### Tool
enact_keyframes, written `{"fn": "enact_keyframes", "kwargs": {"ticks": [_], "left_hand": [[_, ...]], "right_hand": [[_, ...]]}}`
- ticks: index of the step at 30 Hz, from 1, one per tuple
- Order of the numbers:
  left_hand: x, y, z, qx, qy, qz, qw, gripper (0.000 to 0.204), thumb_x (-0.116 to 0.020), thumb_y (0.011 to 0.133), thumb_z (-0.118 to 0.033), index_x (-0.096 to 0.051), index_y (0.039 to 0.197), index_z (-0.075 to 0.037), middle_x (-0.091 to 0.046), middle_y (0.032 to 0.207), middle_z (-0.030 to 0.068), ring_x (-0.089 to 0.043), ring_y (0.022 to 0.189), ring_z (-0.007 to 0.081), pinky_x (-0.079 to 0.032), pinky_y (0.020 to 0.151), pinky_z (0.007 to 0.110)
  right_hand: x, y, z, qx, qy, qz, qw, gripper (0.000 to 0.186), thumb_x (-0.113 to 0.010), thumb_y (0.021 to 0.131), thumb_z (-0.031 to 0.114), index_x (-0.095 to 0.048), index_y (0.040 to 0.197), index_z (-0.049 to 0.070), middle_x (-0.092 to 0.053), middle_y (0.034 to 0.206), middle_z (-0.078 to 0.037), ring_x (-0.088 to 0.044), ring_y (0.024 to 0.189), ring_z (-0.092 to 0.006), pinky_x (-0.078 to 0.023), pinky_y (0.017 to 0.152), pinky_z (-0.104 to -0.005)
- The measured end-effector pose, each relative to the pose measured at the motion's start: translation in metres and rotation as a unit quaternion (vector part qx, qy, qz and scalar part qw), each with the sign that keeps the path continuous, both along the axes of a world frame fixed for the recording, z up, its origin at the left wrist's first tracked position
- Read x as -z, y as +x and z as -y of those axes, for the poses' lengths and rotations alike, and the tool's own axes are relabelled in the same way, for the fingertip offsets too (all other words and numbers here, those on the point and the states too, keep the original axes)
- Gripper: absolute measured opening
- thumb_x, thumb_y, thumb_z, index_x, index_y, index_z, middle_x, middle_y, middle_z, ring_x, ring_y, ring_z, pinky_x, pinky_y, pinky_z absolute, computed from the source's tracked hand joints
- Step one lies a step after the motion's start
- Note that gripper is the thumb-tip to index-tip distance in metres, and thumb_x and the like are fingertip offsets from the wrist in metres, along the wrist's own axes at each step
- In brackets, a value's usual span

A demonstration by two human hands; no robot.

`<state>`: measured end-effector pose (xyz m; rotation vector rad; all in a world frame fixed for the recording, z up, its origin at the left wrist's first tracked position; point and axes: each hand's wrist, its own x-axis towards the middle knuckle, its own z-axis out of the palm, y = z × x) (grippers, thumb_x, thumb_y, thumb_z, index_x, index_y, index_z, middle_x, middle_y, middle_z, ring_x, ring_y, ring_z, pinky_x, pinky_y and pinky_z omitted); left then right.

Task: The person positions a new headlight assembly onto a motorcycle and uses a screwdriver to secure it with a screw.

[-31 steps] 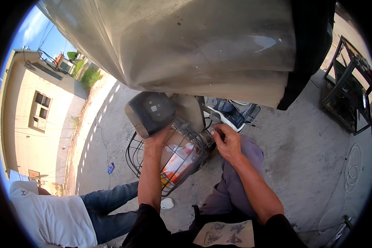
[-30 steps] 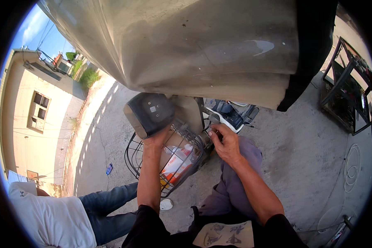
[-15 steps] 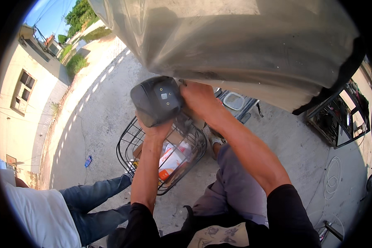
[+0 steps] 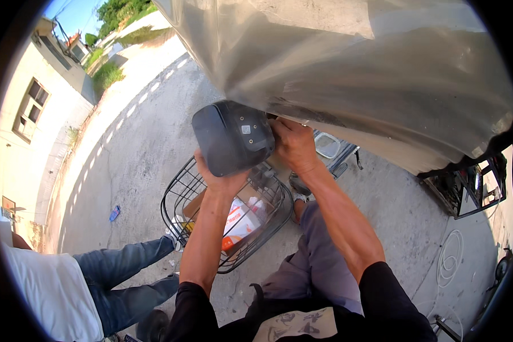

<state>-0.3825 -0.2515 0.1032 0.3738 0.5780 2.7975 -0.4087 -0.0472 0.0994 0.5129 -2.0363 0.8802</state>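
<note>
A black rounded plastic housing [image 4: 227,139] is held up above a black wire basket [image 4: 171,196]. Three small round fittings and a pale square mark show on its face. My left hand [image 4: 225,179] grips the housing from its near side, the thumb on its left edge. At the housing's right edge is my right hand [image 4: 295,142], its fingers curled in a pinch. What lies in that pinch is hidden behind the hand and the housing. Just beyond both hands hangs a large clear plastic sheet [image 4: 347,74], its lower edge close to my right hand.
In the basket lie a white and orange package [image 4: 239,225] and cardboard. To the left stands another person in a white shirt [image 4: 48,293] and jeans. A metal rack with tools [image 4: 467,188] and a coiled white hose [image 4: 450,259] are at right. A blue object [image 4: 115,214] lies on the concrete.
The housing and both hands sit slightly farther right in the picture, the whole view having shifted a little. My right hand's fingers have moved in against the housing's right edge. My left hand keeps its hold.
</note>
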Motion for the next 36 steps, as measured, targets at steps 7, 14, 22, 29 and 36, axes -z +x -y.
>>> {"fn": "enact_keyframes", "kwargs": {"ticks": [7, 14, 22, 29, 36], "left_hand": [[0.007, 0.002, 0.006, 0.0, -0.038, -0.073, 0.997, 0.081, -0.059, 0.098, -0.068, -0.059, 0.159, -0.015, -0.065, 0.157, 0.0109, -0.063, 0.142, 0.032, -0.054, 0.117, 0.054], [0.011, 0.01, 0.02, -0.096, -0.265, -0.137, 0.95, 0.096, -0.073, 0.087, -0.067, -0.057, 0.153, 0.001, -0.063, 0.151, 0.0217, -0.064, 0.139, 0.0315, -0.053, 0.116, 0.051], [-0.032, 0.018, 0.016, -0.22, -0.546, -0.444, 0.676, 0.101, -0.088, 0.064, -0.042, -0.054, 0.15, -0.002, -0.057, 0.153, 0.0242, -0.055, 0.142, 0.0428, -0.042, 0.122, 0.052], [-0.05, 0.032, 0.026, -0.194, -0.625, -0.446, 0.61, 0.103, -0.086, 0.06, -0.028, -0.051, 0.154, -0.004, -0.049, 0.164, 0.0254, -0.047, 0.15, 0.0483, -0.039, 0.127, 0.057], [-0.043, 0.03, 0.061, -0.259, -0.639, -0.208, 0.693, 0.105, -0.09, 0.072, -0.027, -0.046, 0.164, -0.002, -0.051, 0.163, 0.0235, -0.059, 0.143, 0.0383, -0.056, 0.112, 0.048]], "right_hand": [[-0.006, 0.006, -0.006, -0.029, -0.036, 0.008, 0.999, 0.021, -0.076, 0.095, 0.001, -0.083, 0.114, 0.006, -0.078, 0.097, -0.012, -0.077, 0.085, -0.0347, -0.06, 0.074, -0.0452], [-0.047, 0.063, -0.037, -0.249, -0.411, 0.462, 0.745, 0.075, -0.069, 0.109, 0.056, -0.059, 0.154, -0.004, -0.072, 0.134, -0.017, -0.074, 0.114, -0.0279, -0.061, 0.094, -0.0414], [-0.048, 0.095, -0.037, -0.258, -0.326, 0.476, 0.775, 0.126, -0.086, 0.09, 0.064, -0.024, 0.175, -0.006, -0.041, 0.169, -0.036, -0.042, 0.16, -0.0447, -0.034, 0.13, -0.0476], [-0.05, 0.102, -0.037, -0.281, -0.343, 0.516, 0.732, 0.124, -0.092, 0.088, 0.052, -0.022, 0.176, -0.001, -0.046, 0.162, -0.037, -0.047, 0.154, -0.0477, -0.04, 0.125, -0.0542], [-0.03, 0.102, 0.037, -0.295, -0.529, 0.348, 0.715, 0.119, -0.092, 0.094, 0.026, -0.012, 0.177, 0.002, -0.04, 0.167, -0.022, -0.047, 0.154, -0.0353, -0.044, 0.126, -0.0464]]}}
